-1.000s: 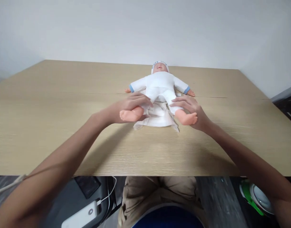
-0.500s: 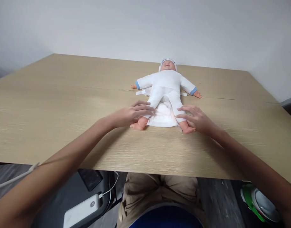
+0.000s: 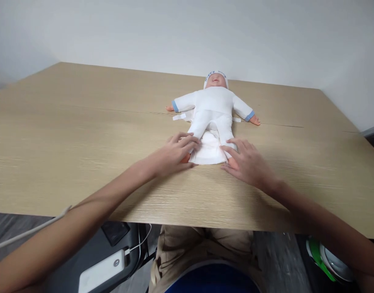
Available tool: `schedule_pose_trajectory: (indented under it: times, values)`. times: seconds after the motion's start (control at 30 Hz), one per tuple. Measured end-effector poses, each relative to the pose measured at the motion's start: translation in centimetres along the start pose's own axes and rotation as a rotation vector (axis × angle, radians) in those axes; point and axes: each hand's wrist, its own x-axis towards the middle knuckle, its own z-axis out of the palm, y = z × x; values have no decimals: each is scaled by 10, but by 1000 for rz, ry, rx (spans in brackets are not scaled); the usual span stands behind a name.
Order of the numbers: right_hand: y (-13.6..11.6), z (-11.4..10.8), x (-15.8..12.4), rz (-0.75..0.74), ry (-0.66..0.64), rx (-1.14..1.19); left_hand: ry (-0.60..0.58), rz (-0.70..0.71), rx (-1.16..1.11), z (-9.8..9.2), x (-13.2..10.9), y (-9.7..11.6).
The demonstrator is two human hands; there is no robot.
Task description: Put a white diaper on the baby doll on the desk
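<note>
On its back lies a baby doll [image 3: 213,99] in a white suit with blue cuffs and a white cap with blue lettering. A white diaper [image 3: 208,155] is under its hips, its front panel spread flat between the legs. One fastening tab [image 3: 179,116] sticks out at the doll's left-hand side in view, another tab [image 3: 236,119] at the right. My left hand [image 3: 178,154] rests over one lower leg, fingers apart, thumb by the panel's near corner. My right hand [image 3: 248,162] covers the other lower leg, fingers spread, thumb at the opposite corner. Both feet are mostly hidden.
The wooden table [image 3: 98,134] reaches back to a pale wall. Below its front edge, a black chair holds a white power bank [image 3: 101,272] with a cable and a dark phone [image 3: 115,233]. At lower right is a green-and-white round object [image 3: 330,260].
Both hands have moved slightly nearer to me and inward, thumbs now down by the near corners of the diaper. The doll's feet, visible before, are now largely covered.
</note>
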Motion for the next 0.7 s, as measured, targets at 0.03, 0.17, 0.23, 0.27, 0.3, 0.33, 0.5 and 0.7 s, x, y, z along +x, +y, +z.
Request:
schedule_pose_trajectory:
  times: [0.03, 0.17, 0.23, 0.27, 0.3, 0.33, 0.5, 0.7]
  values:
    - [-5, 3, 2, 22, 17, -24, 19, -9, 38, 5, 1, 2]
    - [-4, 7, 17, 75, 108, 20, 64, -62, 105, 7, 9, 2]
    - [5, 6, 27, 107, 174, 84, 123, -103, 53, -1, 15, -1]
    - [10, 5, 33, 124, 209, 126, 165, -130, 9, -6, 19, -4]
    - [16, 4, 40, 136, 244, 173, 211, -159, -40, -11, 24, -6]
    - [22, 3, 46, 140, 277, 220, 256, -184, -89, -15, 30, -10]
    - [50, -4, 86, 171, 386, 336, 377, -268, -263, -30, 72, -34]
    - [85, 1, 134, 385, 398, 449, 367, -341, -433, -38, 125, -73]
